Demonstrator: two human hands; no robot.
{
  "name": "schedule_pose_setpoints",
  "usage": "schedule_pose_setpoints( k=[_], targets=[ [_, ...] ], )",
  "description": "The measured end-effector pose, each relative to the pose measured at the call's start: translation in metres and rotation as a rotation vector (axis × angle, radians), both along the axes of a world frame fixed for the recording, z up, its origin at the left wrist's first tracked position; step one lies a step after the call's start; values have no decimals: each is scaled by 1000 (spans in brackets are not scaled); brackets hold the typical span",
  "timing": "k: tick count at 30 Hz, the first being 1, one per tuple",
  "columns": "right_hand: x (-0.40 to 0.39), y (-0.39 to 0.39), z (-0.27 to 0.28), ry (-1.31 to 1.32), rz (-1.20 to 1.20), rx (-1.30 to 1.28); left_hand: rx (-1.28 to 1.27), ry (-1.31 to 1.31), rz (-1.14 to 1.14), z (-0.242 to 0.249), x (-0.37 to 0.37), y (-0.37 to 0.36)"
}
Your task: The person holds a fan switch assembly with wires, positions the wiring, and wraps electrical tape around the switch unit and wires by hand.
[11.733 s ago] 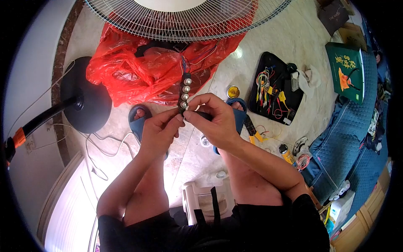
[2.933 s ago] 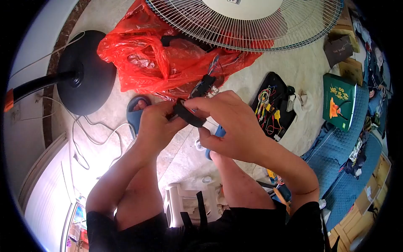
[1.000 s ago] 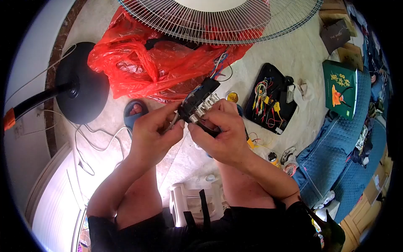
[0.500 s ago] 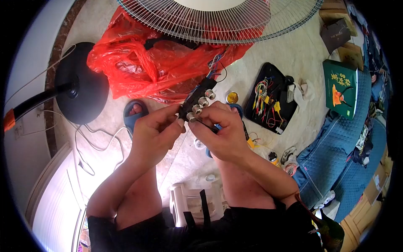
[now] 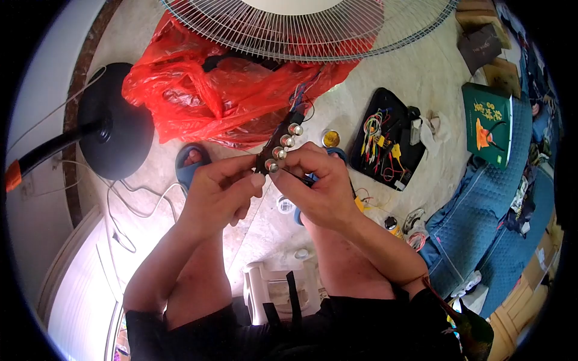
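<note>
A black switch strip (image 5: 278,135) with several round silver push buttons (image 5: 287,141) hangs tilted between my hands, wires (image 5: 299,96) trailing from its far end. My left hand (image 5: 220,192) pinches the strip's near end between thumb and fingers. My right hand (image 5: 319,186) is closed around a slim dark tool (image 5: 308,178), mostly covered by the fingers. Its thumb and forefinger are right at the nearest button; I cannot tell what kind of tool it is.
A fan cage (image 5: 313,45) and a red plastic bag (image 5: 186,102) are ahead. To the right lie a black tool case (image 5: 385,99) with coloured leads, a small yellow tin (image 5: 330,138) and a green box (image 5: 489,126). A round black base (image 5: 114,138) stands left, near a grey cable (image 5: 141,212).
The switch strip has turned slightly, so its buttons face up toward me more. Both hands keep their hold, nearly in the same place.
</note>
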State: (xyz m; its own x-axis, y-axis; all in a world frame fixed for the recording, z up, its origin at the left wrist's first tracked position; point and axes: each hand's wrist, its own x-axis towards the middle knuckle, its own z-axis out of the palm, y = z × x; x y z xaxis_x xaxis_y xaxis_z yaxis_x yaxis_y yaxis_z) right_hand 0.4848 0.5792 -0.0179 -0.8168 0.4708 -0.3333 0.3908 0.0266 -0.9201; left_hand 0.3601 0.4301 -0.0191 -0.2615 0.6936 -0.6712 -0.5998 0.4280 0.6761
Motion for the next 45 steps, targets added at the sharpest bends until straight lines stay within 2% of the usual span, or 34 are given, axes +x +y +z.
schedule_pose_setpoints(
  k=[6,9,12,15,28,37,45],
  targets=[
    [-4,0,4,-8,11,-5,-27,-45,74,-9,3,0],
    [-3,0,-1,106,59,218,-17,-73,111,-12,3,1],
    [-2,1,-5,122,95,295,-1,-95,131,-11,3,2],
    [-3,1,2,-46,-10,-1,-22,-102,137,-11,5,2],
    [-5,3,1,-72,-57,-183,-58,-155,180,0,6,6],
    [3,9,-14,24,30,-330,-10,-245,63,-9,0,-1],
    [2,8,-17,59,-16,-398,-40,-86,5,-14,1,-1]
  ],
)
